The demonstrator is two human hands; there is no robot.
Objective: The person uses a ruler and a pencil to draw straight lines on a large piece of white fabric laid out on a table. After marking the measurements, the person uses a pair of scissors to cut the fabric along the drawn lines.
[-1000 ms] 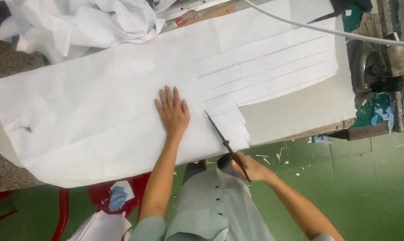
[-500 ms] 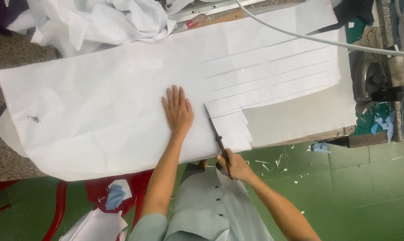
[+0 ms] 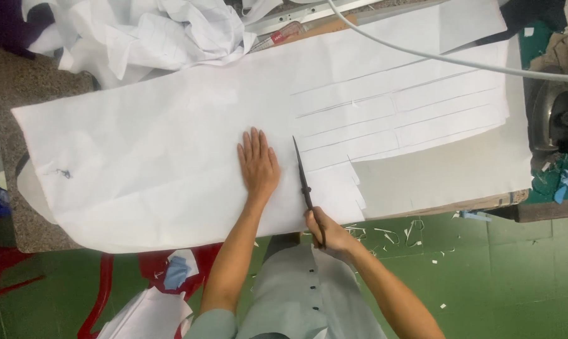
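Here, head view: a person is standing at a work table (image 3: 485, 202) and cutting a large white paper sheet (image 3: 152, 157).
Left hand: the left hand (image 3: 257, 164) is lying flat and fully spread, palm down on the sheet, gripping nothing, just beside the cut line.
Right hand: the right hand (image 3: 326, 232) is closing around the handles of black scissors (image 3: 304, 179) at the table's near edge; the blades are pointing away from the body into the paper and look nearly closed.
Paper: the sheet is covering most of the table, its near edge hanging over the front; to the right of the blades it is already lying in long parallel strips (image 3: 409, 113).
Surroundings: crumpled white paper (image 3: 152, 31) is piling at the far left, a white cable (image 3: 434, 56) is crossing the top, small offcuts (image 3: 416, 229) are scattering over the green floor (image 3: 510, 276).
Step in hand: judging by the blade position, a crosswise cut is running from the near edge toward the far one.
Next move: it is likely calling for opening the blades and advancing them along the same line while the flat hand is keeping the sheet from sliding.
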